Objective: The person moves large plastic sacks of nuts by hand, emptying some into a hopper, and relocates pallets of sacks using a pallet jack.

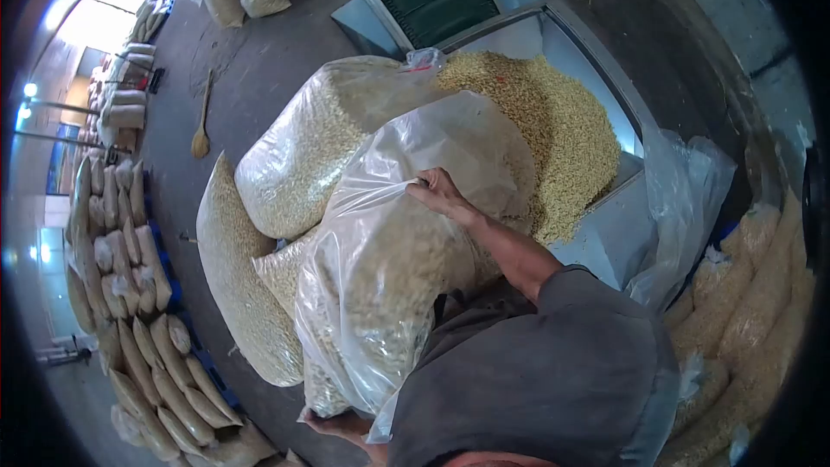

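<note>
Here we cup the left hand (341,424) under the clear bag (380,277), which leans on our chest; at the bag's upper fold the right hand (441,195) clenches plastic, and we judge a slow tilt best, toward the grain pile (553,121) beyond it.

Clear kernel-filled bag (389,268) in right hand (441,195) and left hand (341,424), against hopper's (605,238) kernel heap (562,130).

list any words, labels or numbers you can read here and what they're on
None can be read. The clear plastic bag in the right hand shows no print; a red mark on the knotted bag behind it is too blurred to read; the stacked sacks show no legible print.
</note>
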`<state>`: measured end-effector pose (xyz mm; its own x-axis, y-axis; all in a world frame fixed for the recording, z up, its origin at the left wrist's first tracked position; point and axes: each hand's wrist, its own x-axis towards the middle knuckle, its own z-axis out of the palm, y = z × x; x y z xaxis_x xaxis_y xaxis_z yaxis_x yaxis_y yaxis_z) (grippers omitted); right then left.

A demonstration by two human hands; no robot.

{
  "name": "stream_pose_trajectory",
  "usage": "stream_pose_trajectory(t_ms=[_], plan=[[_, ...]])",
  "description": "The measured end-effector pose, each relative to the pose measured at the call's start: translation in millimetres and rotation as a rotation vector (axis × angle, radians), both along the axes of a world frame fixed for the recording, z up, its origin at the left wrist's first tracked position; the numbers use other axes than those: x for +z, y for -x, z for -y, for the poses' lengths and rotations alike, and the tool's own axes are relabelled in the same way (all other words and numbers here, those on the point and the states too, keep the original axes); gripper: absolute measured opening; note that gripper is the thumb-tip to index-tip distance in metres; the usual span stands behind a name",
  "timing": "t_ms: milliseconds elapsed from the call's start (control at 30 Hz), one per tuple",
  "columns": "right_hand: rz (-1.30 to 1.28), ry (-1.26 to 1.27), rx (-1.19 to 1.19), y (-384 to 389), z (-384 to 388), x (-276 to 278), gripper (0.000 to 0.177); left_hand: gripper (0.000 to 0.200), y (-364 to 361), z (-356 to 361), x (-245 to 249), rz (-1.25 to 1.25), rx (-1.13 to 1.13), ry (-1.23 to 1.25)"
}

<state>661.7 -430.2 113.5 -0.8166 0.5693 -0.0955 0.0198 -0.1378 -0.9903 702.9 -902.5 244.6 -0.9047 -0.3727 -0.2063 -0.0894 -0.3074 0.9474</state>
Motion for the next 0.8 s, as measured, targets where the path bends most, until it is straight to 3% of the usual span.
stream_pose_trajectory(t_ms=[100,167,300,367,433,700,767,800], plan=[[0.126,-0.012,-0.012,-1.5,-13.0,-25.7,0.03,0.033,-22.9,-40.4,9.3,0.059,0.074,-0.086],[0.012,-0.033,-0.062,0.7,-20.0,-38.0,0.041,0.027,-25.8,-47.8,7.4,-0.062,0.206,0.201],[0.199,0.02,-0.128,3.3,-30.7,-39.4,0.045,0.023,-15.9,-63.4,11.6,0.026,0.242,0.051],[0.209,0.043,-0.145,5.4,-29.4,-42.6,0.049,0.022,-6.8,-64.5,15.6,0.027,0.173,0.108],[0.193,0.033,-0.135,3.8,-32.2,-36.7,0.048,0.03,-3.4,-73.3,24.8,-0.021,-0.045,0.244],[0.047,0.007,-0.144,4.9,-63.9,64.9,0.041,0.026,43.5,-141.6,48.1,-0.112,-0.174,0.16],[0.013,0.077,-0.155,3.4,-70.5,95.9,0.04,0.024,47.4,-161.1,53.9,-0.189,-0.155,0.252],[0.043,-0.027,-0.164,3.2,-79.7,97.7,0.039,0.024,55.0,-166.7,51.1,-0.241,-0.136,0.232]])
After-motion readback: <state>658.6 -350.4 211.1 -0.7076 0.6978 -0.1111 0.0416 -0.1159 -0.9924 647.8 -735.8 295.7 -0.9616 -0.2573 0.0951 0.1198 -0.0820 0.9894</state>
